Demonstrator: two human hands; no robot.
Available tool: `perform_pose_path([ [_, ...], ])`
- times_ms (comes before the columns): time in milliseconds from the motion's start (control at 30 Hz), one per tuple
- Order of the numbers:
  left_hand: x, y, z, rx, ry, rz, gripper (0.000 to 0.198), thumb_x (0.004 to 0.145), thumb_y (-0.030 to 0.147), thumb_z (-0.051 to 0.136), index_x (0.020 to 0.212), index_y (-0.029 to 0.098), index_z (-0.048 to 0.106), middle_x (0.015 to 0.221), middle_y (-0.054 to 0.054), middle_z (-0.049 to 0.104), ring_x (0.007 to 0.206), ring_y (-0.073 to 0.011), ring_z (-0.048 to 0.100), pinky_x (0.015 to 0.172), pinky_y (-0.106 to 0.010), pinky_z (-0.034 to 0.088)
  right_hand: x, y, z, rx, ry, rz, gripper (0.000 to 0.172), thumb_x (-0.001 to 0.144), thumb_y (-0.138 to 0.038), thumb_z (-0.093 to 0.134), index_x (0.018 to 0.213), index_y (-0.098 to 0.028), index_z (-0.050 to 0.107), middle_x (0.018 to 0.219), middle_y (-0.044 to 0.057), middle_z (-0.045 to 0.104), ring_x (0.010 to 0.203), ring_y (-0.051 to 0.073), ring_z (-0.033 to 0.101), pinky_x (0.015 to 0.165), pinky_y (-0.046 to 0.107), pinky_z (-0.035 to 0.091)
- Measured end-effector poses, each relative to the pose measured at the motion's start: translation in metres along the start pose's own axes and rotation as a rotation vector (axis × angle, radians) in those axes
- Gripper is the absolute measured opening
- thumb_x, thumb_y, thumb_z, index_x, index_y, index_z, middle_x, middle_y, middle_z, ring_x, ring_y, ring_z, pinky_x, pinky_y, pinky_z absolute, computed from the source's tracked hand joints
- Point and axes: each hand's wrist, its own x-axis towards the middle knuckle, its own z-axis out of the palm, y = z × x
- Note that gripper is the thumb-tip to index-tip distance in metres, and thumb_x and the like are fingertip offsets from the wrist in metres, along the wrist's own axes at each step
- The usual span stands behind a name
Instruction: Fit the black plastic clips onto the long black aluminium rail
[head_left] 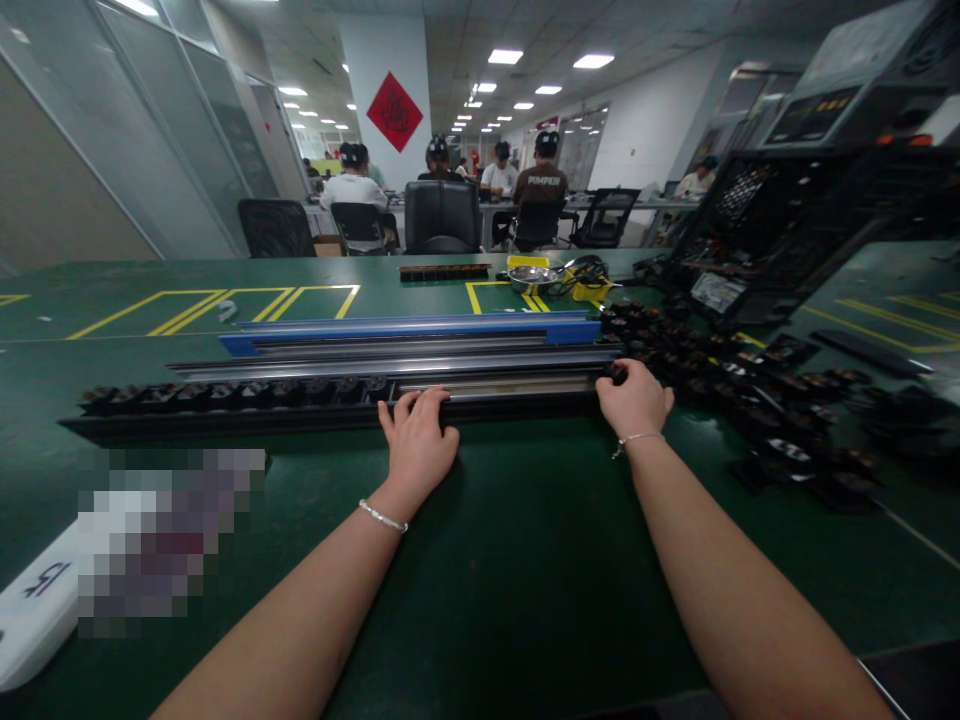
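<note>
A long black rail lies crosswise in front of me. A row of small black parts fills its left portion, and a bare metallic strip shows along the right portion. At the end of the row, my left hand rests its spread fingertips on the rail's edge, with the thumb held apart. At the rail's right end, my right hand is closed in a pinch around a small black part, mostly hidden by the fingers.
Behind are a grey rail and a blue rail. Loose black parts are piled at right, below an open computer case. A metal bowl stands farther back. A white object, partly pixelated, lies front left. People sit beyond.
</note>
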Motion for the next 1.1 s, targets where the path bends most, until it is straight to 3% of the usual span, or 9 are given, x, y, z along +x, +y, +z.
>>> perform_pose_path([
  [733,-0.001,0.001,0.000,0.003,0.003,0.003,0.045,0.072,0.020,0.050,0.116,0.028,0.052,0.130,-0.001,0.057,0.124,-0.0276,0.040,0.111,-0.062,0.007,0.005,0.007,-0.001,-0.010,0.030,0.040,0.039,0.070,-0.029,0.048,0.106,-0.021,0.062,0.100,0.009,0.064,0.093,0.026,0.054,0.093,0.047,0.032],
  [900,0.000,0.000,0.000,0.001,0.001,-0.001,0.045,0.072,0.020,0.050,0.116,0.028,0.053,0.130,-0.001,0.057,0.124,-0.0277,0.039,0.111,-0.062,0.007,0.006,0.010,0.000,-0.026,0.079,0.042,0.039,0.067,-0.031,0.052,0.103,-0.020,0.064,0.114,0.012,0.057,0.106,0.029,0.047,0.091,0.045,0.036],
  [1100,0.000,-0.001,0.000,-0.012,-0.010,0.001,0.045,0.072,0.020,0.049,0.116,0.028,0.052,0.131,0.000,0.057,0.125,-0.0278,0.039,0.111,-0.063,0.007,0.006,0.011,0.000,-0.011,0.077,0.105,0.038,0.068,-0.034,0.053,0.101,-0.020,0.065,0.125,0.012,0.050,0.119,0.032,0.037,0.099,0.047,0.032],
])
